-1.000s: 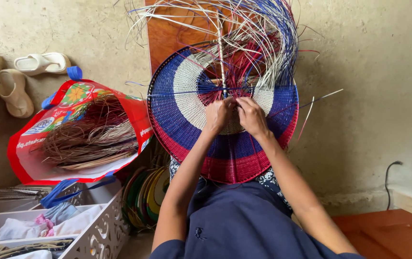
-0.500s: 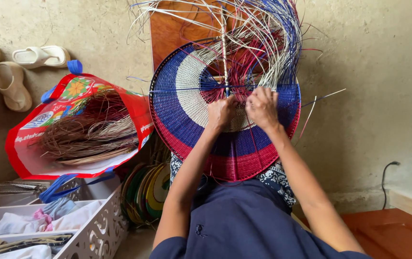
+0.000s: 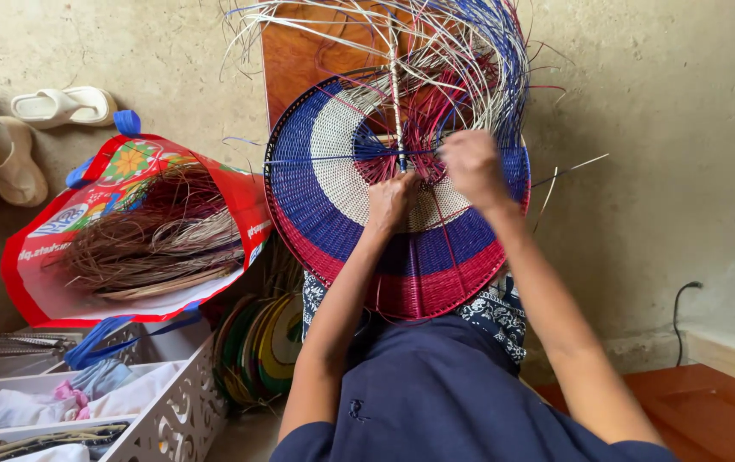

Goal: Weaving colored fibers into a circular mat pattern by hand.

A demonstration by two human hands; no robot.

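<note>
While the round woven disc, banded blue, white and red, leans upright against the person's lap so its face is reachable, both hands work near its centre. Left hand is closed, pinching strands against the weave to keep them taut. Right hand is curled around loose strands fanning above the rim. Red bag of dry fibre sits beside, within reach; sandals lie well apart.

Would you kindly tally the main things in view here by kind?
Hands: 2, left hand and right hand
Woven disc: 1
Red bag: 1
Sandals: 2
White storage bin: 1
Total: 7
</note>
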